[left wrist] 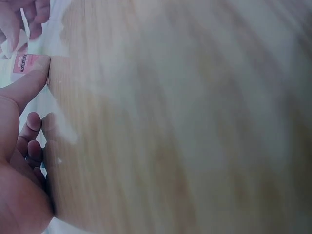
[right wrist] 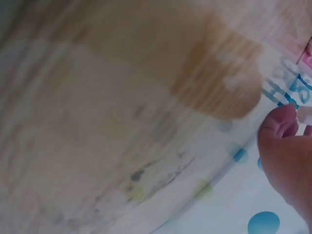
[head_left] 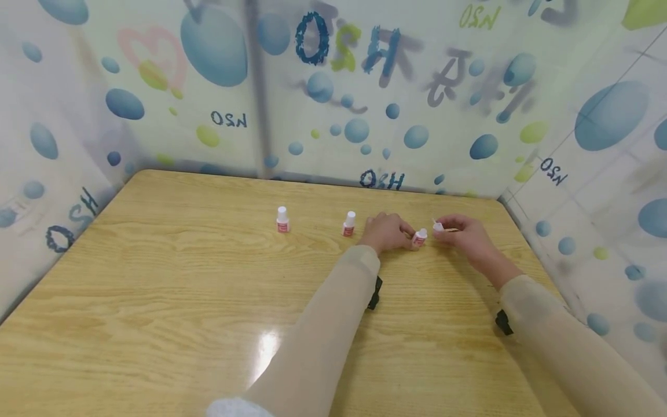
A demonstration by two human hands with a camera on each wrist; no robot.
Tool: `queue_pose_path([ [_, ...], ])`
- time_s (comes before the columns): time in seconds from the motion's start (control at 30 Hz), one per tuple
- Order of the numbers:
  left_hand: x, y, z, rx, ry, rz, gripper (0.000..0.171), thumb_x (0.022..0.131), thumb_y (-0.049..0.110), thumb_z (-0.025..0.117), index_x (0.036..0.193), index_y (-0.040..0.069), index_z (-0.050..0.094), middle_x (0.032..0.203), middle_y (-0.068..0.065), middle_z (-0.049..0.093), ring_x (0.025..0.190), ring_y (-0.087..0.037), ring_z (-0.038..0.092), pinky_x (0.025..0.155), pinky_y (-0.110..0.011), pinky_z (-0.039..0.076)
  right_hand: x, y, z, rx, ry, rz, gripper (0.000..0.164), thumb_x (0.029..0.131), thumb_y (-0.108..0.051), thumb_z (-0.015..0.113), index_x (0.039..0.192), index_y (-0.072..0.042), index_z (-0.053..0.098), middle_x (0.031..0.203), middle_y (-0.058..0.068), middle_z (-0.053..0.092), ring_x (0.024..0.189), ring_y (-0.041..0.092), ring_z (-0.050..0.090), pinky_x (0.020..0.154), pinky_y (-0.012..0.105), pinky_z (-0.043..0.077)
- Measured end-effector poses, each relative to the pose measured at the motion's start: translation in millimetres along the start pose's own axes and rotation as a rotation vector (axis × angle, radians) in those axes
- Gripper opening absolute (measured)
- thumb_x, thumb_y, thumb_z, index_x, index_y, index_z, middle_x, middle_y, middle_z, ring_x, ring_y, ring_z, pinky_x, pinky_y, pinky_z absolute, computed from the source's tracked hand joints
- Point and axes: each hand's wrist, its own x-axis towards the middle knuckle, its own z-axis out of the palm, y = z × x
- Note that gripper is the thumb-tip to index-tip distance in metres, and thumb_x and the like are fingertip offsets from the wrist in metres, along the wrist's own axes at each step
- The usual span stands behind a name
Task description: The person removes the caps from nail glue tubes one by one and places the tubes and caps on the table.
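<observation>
Toward the right of the table my left hand (head_left: 387, 233) holds a small white bottle (head_left: 419, 238) with a red label. The bottle leans slightly, and in the left wrist view my thumb lies against its label (left wrist: 25, 64). Just right of the bottle, my right hand (head_left: 471, 243) pinches a small white cap (head_left: 438, 227) with a thin stem pointing up. Cap and bottle are apart. In the right wrist view the white cap (right wrist: 304, 115) shows at the fingertips, partly cut off by the frame edge.
Two similar bottles with white caps stand upright to the left, a nearer one (head_left: 349, 224) beside my left hand and another bottle (head_left: 282, 220) farther left. Behind the wooden table (head_left: 182, 278) hangs a patterned curtain (head_left: 323, 133), with more of it along both sides.
</observation>
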Motion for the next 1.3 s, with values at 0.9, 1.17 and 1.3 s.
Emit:
queue_pose_path([
  [0.9, 3.9, -0.2, 0.1, 0.016, -0.022, 0.018, 0.031, 0.088, 0.042, 0.085, 0.119, 0.038, 0.082, 0.129, 0.010, 0.074, 0.121, -0.021, 0.053, 0.108, -0.045, 0.035, 2.6, 8.3, 5.2, -0.166, -0.104, 0.060, 0.047, 0.099, -0.028, 0.077, 0.136, 0.000, 0.065, 0.135, 0.015, 0.067, 0.106, 0.018, 0.056, 0.085, 0.025, 0.052],
  [1.17, 2.4, -0.8, -0.7, 0.012, -0.024, 0.021, 0.031, 0.089, 0.042, 0.084, 0.119, 0.037, 0.082, 0.128, 0.011, 0.074, 0.121, -0.021, 0.053, 0.106, -0.043, 0.035, 2.1, 8.6, 5.6, -0.223, -0.123, 0.043, 0.047, 0.098, -0.028, 0.078, 0.135, -0.001, 0.067, 0.135, 0.016, 0.068, 0.109, 0.020, 0.056, 0.086, 0.024, 0.048],
  [1.3, 2.2, -2.5, -1.7, 0.006, -0.022, 0.021, 0.031, 0.089, 0.041, 0.084, 0.120, 0.036, 0.082, 0.128, 0.010, 0.074, 0.122, -0.021, 0.053, 0.107, -0.043, 0.035, 1.9, 7.4, 6.3, -0.212, -0.133, 0.033, 0.049, 0.097, -0.026, 0.079, 0.136, 0.000, 0.066, 0.133, 0.016, 0.070, 0.105, 0.015, 0.058, 0.082, 0.020, 0.050],
])
